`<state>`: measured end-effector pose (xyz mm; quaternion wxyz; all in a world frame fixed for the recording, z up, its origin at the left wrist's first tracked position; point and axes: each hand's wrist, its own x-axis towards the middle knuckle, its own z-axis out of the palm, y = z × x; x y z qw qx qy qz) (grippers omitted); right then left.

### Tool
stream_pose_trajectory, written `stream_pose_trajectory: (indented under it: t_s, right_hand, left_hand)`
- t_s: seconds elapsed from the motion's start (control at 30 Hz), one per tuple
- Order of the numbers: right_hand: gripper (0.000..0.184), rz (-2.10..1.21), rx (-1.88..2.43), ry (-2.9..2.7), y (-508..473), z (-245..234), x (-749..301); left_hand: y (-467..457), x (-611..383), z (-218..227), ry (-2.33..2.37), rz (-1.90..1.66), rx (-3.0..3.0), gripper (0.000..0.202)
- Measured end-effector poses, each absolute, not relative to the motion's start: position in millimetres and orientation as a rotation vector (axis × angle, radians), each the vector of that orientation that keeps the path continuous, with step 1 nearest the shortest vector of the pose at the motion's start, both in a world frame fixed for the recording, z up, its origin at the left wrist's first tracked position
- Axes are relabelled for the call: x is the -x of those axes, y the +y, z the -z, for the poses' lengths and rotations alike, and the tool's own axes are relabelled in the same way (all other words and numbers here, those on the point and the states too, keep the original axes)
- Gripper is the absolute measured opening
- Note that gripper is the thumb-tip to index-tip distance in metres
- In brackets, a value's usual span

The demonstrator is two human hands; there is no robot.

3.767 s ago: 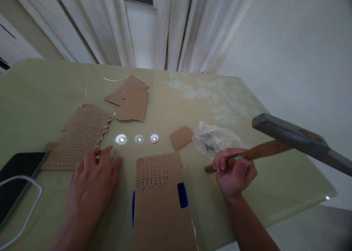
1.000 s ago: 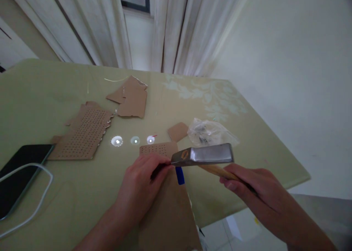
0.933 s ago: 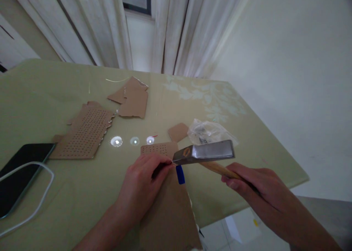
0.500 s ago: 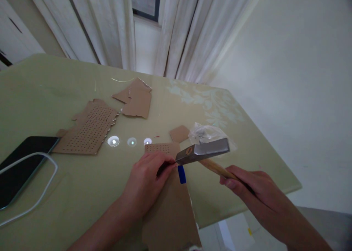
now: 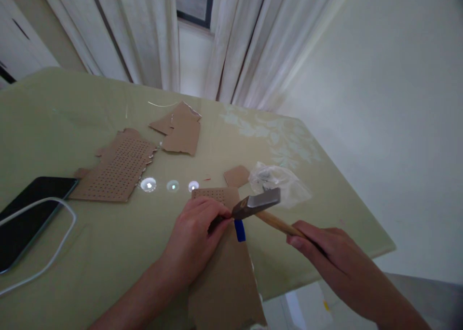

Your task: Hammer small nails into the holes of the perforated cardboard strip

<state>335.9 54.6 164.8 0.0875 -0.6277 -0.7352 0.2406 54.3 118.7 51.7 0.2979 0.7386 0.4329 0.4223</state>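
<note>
Head view: hammer lower than before (nearer left hand).

The hammer head sits right at the fingers of the left hand, blocking that side. Just past it lie a cardboard scrap and a plastic bag. Behind the knuckles, bare table runs open as far as the perforated cardboard sheet, phone and white cable.
</note>
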Motion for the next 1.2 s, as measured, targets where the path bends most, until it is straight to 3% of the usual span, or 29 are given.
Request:
stream_pose_trajectory:
  t_s: [0.2, 0.37, 0.57, 0.73, 1.2]
  right_hand:
    - [0.053, -0.603, 1.838, -2.102, 49, -163, -341]
    - [0.053, -0.724, 1.908, -2.163, 49, -159, -338]
    - [0.051, -0.626, 1.831, -2.085, 44, -157, -341]
    - [0.05, -0.784, 1.873, -2.162, 44, -154, -337]
    - [0.057, -0.755, 1.85, -2.089, 46, -153, -337]
  left_hand:
    - [118, -54, -53, 1.157, -1.089, -1.957, 0.012]
    - [119, -55, -54, 1.178, -1.095, -1.969, 0.013]
    - [119, -55, -56, 1.184, -1.067, -1.956, 0.013]
    - [120, -56, -55, 1.187, -1.048, -1.939, 0.017]
    - [121, -55, -55, 1.179, -1.027, -1.928, 0.013]
